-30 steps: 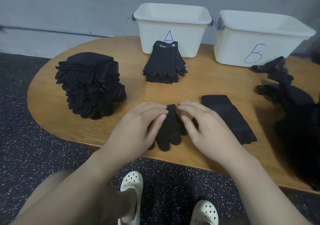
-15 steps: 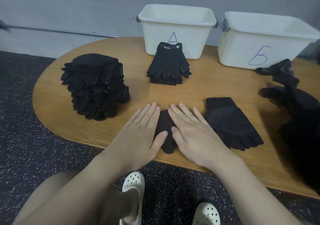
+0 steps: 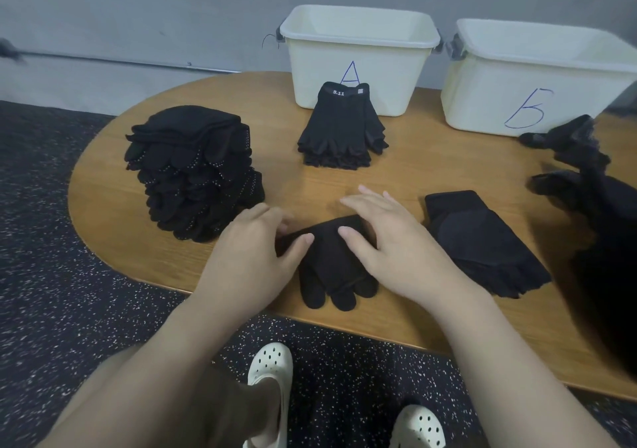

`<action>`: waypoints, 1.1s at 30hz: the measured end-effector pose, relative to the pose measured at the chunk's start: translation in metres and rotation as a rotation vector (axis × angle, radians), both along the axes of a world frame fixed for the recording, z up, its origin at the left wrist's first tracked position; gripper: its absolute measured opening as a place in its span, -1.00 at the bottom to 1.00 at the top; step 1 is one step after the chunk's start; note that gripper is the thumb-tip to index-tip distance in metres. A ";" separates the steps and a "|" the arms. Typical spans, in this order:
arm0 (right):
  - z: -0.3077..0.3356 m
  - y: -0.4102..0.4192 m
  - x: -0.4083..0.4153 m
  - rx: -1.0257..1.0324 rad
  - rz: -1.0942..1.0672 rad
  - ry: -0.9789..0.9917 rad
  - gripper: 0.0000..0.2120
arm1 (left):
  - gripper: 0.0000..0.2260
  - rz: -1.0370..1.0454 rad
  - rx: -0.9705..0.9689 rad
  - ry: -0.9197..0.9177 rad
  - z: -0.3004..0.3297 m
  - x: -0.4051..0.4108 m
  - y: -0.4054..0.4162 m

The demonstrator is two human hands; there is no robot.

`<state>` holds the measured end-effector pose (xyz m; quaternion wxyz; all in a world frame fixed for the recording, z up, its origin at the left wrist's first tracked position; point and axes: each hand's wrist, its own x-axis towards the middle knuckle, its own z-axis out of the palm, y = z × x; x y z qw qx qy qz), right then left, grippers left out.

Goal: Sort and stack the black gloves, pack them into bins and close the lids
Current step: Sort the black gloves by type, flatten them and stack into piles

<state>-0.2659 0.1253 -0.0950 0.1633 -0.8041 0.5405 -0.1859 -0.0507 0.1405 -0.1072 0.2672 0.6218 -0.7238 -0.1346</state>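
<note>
Black glove [image 3: 331, 261], lower centre of the surface [image 3: 113, 227], under both hands.
Left hand [image 3: 255, 258] and right hand [image 3: 389, 240] press it flat-fingered. Bins marked "A" [image 3: 358, 58], "B" [image 3: 531, 85]; centre stack [image 3: 339, 127] cuff reads "5.11". Right-edge pile [image 3: 593, 185] cut off.

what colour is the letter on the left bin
Blue: a hand-drawn A on the cream bin, clearest in the head view.
</note>
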 end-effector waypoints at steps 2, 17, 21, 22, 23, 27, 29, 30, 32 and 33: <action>0.004 -0.008 0.000 0.118 -0.002 -0.042 -0.55 | -0.69 0.031 0.051 0.042 0.001 0.000 -0.003; 0.022 -0.024 0.004 0.343 0.030 -0.189 -0.90 | -0.93 -0.015 0.161 0.319 0.008 0.009 -0.009; 0.029 -0.017 0.003 0.386 0.047 -0.349 -0.86 | -0.91 -0.088 0.175 0.533 0.013 0.012 -0.011; 0.030 -0.015 0.003 0.385 0.053 -0.379 -0.86 | -0.91 -0.088 0.174 0.582 0.015 0.012 -0.011; 0.030 -0.014 0.004 0.380 0.055 -0.411 -0.86 | -0.90 -0.082 0.169 0.628 0.016 0.011 -0.012; 0.025 -0.006 0.001 0.325 -0.027 -0.553 -0.83 | -0.83 -0.061 0.219 0.786 0.020 0.005 -0.017; 0.024 0.003 -0.004 0.296 -0.086 -0.641 -0.84 | -0.84 -0.106 0.348 0.842 0.021 0.001 -0.019; 0.023 0.009 -0.008 0.271 -0.113 -0.678 -0.85 | -0.81 -0.145 0.427 0.867 0.021 -0.003 -0.018; 0.023 0.021 -0.013 0.229 -0.176 -0.743 -0.88 | -0.75 -0.213 0.525 0.874 0.020 -0.010 -0.015; 0.024 0.027 -0.014 0.224 -0.208 -0.777 -0.89 | -0.76 -0.234 0.537 0.856 0.020 -0.013 -0.012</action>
